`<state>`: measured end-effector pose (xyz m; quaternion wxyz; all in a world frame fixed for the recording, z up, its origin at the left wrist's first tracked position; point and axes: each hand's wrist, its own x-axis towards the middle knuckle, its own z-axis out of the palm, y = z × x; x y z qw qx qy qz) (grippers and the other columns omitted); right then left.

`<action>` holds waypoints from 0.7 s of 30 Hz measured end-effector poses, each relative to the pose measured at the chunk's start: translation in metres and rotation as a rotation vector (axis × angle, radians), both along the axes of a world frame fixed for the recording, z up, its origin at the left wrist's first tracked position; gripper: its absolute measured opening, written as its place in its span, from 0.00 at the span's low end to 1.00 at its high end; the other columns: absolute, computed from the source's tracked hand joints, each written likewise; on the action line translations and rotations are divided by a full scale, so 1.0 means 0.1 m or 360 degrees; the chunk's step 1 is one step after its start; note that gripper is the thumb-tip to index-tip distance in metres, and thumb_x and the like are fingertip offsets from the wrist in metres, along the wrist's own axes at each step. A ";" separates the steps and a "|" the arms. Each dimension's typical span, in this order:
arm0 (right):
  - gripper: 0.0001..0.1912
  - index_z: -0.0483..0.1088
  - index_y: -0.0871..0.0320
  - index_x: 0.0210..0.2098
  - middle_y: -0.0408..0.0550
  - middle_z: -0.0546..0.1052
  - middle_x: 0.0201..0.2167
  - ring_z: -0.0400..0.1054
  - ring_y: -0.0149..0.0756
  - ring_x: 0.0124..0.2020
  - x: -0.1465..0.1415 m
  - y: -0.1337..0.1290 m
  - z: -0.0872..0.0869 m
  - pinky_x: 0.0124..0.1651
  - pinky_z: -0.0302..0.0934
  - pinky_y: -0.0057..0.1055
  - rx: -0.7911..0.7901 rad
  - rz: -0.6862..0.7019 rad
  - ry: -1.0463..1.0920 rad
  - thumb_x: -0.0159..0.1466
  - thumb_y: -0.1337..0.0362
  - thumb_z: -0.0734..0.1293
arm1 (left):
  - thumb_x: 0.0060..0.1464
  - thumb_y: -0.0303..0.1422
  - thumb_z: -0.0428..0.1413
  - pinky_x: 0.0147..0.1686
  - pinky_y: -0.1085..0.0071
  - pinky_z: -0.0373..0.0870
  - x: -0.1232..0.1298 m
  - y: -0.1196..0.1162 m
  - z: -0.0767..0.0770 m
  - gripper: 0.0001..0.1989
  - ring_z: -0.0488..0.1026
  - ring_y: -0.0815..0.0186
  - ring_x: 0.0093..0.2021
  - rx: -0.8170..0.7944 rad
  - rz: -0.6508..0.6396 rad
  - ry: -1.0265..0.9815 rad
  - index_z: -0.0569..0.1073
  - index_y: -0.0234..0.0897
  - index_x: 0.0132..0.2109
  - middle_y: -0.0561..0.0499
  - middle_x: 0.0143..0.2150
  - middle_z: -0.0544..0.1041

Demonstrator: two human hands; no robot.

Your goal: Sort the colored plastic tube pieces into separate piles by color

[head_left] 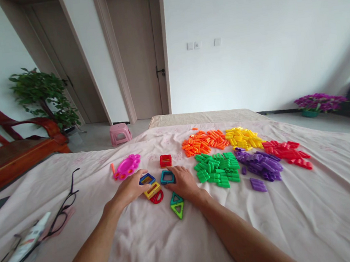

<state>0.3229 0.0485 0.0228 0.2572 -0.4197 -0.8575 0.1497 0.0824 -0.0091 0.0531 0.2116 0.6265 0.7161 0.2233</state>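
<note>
My left hand [129, 189] has its fingers and thumb closed on a dark blue square magnetic tile [143, 181]. Against that tile's near side lies a yellow square tile [154, 190], with a red rounded tile [158, 198] just below it. My right hand [184, 184] grips the right side of a lighter blue square tile [161, 178]. Close under the right hand, a teal triangle tile [176, 196] and a green triangle tile [174, 208] lie together, points outward. Beyond both hands is a red square piece [166, 163].
Sorted plastic pieces lie to the right in orange [200, 144], yellow [242, 138], green [218, 168], purple [262, 166] and red [284, 151] heaps. A pink flower-shaped tray [126, 166] sits left. Eyeglasses [60, 221] and a white tube [30, 238] rest at the near left.
</note>
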 end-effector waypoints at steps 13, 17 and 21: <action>0.26 0.70 0.55 0.59 0.53 0.76 0.56 0.68 0.47 0.56 0.02 0.03 -0.04 0.59 0.60 0.44 0.0204 0.0224 0.0319 0.63 0.60 0.73 | 0.52 0.37 0.58 0.50 0.66 0.73 0.10 -0.04 0.09 0.26 0.78 0.58 0.51 0.0333 -0.0169 0.0074 0.71 0.41 0.59 0.46 0.58 0.79; 0.26 0.70 0.56 0.59 0.54 0.77 0.54 0.70 0.48 0.54 0.01 0.05 -0.06 0.58 0.61 0.46 0.0204 0.0349 0.0325 0.62 0.60 0.73 | 0.54 0.37 0.57 0.50 0.64 0.74 0.07 -0.02 0.07 0.23 0.79 0.58 0.49 0.0433 -0.0187 -0.0033 0.72 0.39 0.57 0.45 0.56 0.79; 0.27 0.69 0.56 0.60 0.55 0.76 0.55 0.69 0.49 0.55 0.02 0.06 -0.08 0.59 0.61 0.47 0.0247 0.0366 0.0412 0.63 0.58 0.73 | 0.54 0.37 0.58 0.54 0.62 0.74 0.06 0.00 0.04 0.25 0.76 0.57 0.55 0.0483 -0.0221 -0.0227 0.70 0.38 0.58 0.43 0.58 0.77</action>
